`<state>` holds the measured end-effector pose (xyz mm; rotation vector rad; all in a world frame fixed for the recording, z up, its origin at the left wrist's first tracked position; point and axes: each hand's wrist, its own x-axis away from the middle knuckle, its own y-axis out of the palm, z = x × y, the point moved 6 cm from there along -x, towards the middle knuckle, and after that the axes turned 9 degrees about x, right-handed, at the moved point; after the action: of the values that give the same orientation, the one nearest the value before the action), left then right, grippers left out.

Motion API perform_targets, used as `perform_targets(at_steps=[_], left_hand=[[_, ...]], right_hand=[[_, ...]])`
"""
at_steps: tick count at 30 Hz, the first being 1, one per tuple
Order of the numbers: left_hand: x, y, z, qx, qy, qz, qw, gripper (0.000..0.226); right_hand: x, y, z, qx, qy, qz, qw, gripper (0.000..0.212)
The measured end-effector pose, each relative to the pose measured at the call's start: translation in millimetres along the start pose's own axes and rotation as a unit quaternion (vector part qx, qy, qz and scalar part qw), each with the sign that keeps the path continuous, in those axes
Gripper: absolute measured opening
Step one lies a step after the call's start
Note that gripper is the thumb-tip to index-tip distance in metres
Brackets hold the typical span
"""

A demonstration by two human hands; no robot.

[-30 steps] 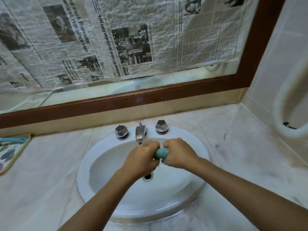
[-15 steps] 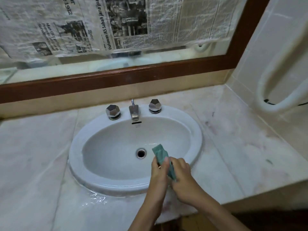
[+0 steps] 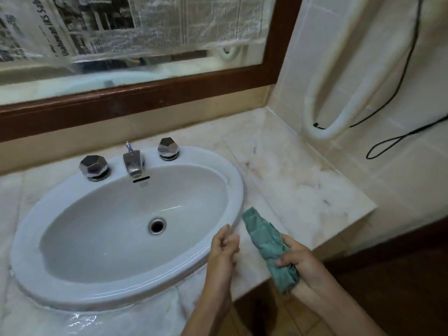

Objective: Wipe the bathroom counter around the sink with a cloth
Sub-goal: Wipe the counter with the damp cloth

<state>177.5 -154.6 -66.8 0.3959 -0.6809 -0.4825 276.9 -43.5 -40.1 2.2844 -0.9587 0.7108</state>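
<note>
A twisted teal cloth (image 3: 265, 241) sticks up from my right hand (image 3: 299, 261), which grips its lower end above the counter's front edge. My left hand (image 3: 224, 248) is just left of it, over the sink's right rim, fingers curled and holding nothing, a small gap away from the cloth. The white oval sink (image 3: 232, 187) is set in a pale marble counter (image 3: 303, 190). Water glistens on the counter in front of the sink.
A chrome spout (image 3: 132, 163) and two faceted chrome knobs (image 3: 93, 166) (image 3: 168, 148) stand at the sink's back. A wood-framed mirror (image 3: 155, 93) covered with newspaper runs behind. On the tiled right wall hang a white hose (image 3: 324, 112) and a black cord (image 3: 397, 93).
The hands came back from under the spout to the sink's front right. The left hand has let go of the cloth, which now stays in the right hand alone. The view shifted right.
</note>
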Motion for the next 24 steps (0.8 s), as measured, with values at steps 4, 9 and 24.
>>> perform_targets(at_steps=[4, 9, 24], left_hand=[[-23, -3, 7, -0.076, 0.038, 0.041, 0.996, 0.022], [-56, 33, 12, -0.134, 0.101, 0.082, 0.982, 0.019], [-158, 65, 41, -0.556, 0.216, 0.227, 0.770, 0.052]], right_hand=[[-33, -109, -85, 0.299, -0.136, 0.262, 0.907, 0.058], [-102, -151, -127, 0.677, -0.251, 0.271, 0.636, 0.075], [-169, -181, -117, 0.825, -0.311, 0.098, 0.461, 0.060]])
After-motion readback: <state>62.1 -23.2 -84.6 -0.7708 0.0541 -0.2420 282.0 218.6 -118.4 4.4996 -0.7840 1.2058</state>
